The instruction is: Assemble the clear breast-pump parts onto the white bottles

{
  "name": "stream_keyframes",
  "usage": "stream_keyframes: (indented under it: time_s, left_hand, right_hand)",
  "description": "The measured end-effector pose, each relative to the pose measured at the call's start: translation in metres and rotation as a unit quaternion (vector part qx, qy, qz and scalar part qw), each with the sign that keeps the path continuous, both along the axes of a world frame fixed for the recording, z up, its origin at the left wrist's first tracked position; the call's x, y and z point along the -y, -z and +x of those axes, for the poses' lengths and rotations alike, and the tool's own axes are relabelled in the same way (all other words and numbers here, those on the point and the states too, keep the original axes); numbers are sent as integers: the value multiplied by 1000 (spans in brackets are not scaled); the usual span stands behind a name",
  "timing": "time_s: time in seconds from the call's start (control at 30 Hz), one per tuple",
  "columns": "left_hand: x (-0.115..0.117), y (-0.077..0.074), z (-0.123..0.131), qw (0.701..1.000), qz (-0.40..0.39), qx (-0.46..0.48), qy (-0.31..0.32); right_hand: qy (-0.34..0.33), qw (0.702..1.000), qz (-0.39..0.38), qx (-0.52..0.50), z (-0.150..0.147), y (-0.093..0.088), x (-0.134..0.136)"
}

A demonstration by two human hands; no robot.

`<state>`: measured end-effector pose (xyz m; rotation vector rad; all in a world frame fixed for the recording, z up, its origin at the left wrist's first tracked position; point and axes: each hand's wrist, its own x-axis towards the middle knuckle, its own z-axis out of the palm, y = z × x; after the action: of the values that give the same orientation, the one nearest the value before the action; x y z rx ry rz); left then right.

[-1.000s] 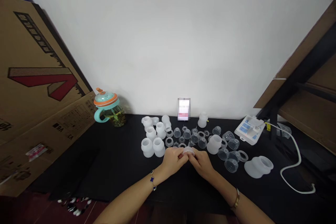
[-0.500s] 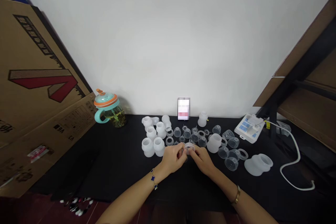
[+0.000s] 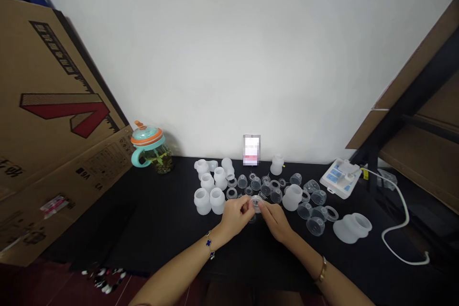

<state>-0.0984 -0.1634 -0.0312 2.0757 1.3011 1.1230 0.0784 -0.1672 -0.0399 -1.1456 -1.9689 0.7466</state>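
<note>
My left hand [image 3: 237, 214] and my right hand [image 3: 277, 220] meet over the black table, both closed on a small translucent bottle ring [image 3: 256, 202]. Fingers pinch it from either side, and its centre is partly covered. Just beyond lie several clear dome caps [image 3: 256, 183] and loose rings [image 3: 231, 193]. On the left stand several frosted wide-necked bottles [image 3: 217, 201]. Close to my right hand is another frosted bottle [image 3: 292, 197], with more clear caps [image 3: 316, 226] beside it.
A lidded glass jug [image 3: 152, 150] stands back left by a cardboard box [image 3: 64, 153]. A phone [image 3: 251, 150] leans on the wall. To the right are a power strip [image 3: 340, 178], a white cable [image 3: 408, 210] and a large frosted bottle [image 3: 353, 228] on its side.
The ring has tilted and shifted slightly left between my fingers. My right hand's fingers have straightened a little along its side. The view has shifted slightly.
</note>
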Motion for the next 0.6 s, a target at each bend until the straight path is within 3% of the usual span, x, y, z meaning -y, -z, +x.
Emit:
stream_keyframes:
  time_s: [0.33,0.6]
  left_hand:
    - [-1,-5,-3,999,23,-22,-36]
    - [0,-9,-3,996,45,-56,-46]
  right_hand:
    - [48,999,8,19,0,-3,-3]
    - [44,999,20,-23,0,-5,1]
